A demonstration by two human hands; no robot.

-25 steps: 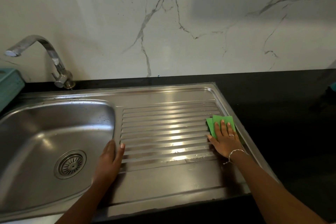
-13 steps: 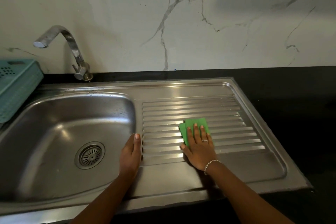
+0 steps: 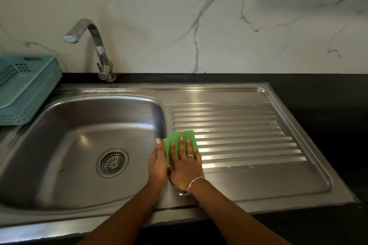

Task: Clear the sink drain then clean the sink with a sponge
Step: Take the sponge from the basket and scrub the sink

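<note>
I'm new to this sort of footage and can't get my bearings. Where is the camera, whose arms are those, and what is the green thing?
There is no machine: a person wears one wide-angle camera on the head, looking down at their own arms. The right hand, with a ring and bracelet, presses flat on a green sponge at the left end of the ribbed draining board. The left hand rests beside it on the ridge by the basin. The drain strainer looks free of debris. Behind stand a tap and, to the left, a teal basket.
</note>
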